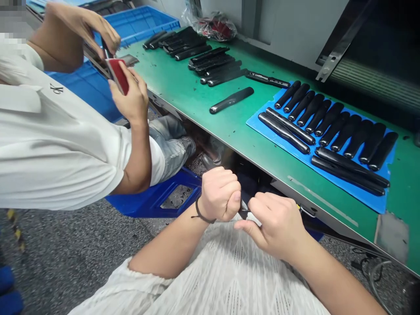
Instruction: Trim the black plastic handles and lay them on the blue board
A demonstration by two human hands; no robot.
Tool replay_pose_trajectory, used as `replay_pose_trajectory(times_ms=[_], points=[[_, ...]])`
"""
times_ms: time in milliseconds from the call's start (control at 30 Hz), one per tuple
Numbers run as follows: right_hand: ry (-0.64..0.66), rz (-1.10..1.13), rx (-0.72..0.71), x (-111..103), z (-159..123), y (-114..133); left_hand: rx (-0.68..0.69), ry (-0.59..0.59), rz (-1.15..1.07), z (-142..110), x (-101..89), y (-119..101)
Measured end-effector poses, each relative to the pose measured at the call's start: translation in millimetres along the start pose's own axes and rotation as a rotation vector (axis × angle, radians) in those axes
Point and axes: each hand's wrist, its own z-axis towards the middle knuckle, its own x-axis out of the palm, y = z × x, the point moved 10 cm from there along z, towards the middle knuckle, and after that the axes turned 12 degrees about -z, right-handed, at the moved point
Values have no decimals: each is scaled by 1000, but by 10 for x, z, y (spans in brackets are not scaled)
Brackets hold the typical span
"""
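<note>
The person's left hand (219,194) is clenched in a fist, with a slim black tip (244,214) poking out toward the right hand (274,225), whose fingers (259,203) pinch a small white strip (254,218) right against that tip. Beyond them stretches a green table (203,105) bearing long black rounded handles (331,118) on a flat blue mat (254,122), while a co-worker's hand (129,98) nearby grips a flat red piece (118,76).
</note>
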Motion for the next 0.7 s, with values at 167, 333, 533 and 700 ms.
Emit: replay_pose_trajectory(times_ms=[167,333,533,700], points=[[-128,-162,-11,-95,-38,55,-109,-71,-22,-1,-25,73],[-226,-280,-7,-141,-80,97,-262,-103,-85,-17,25,157],[-292,-310,-81,-183,-126,56,-576,-16,-257,-80,239,338],[-168,37,-99,-138,-122,-111,-728,-11,-250,-129,220,464]])
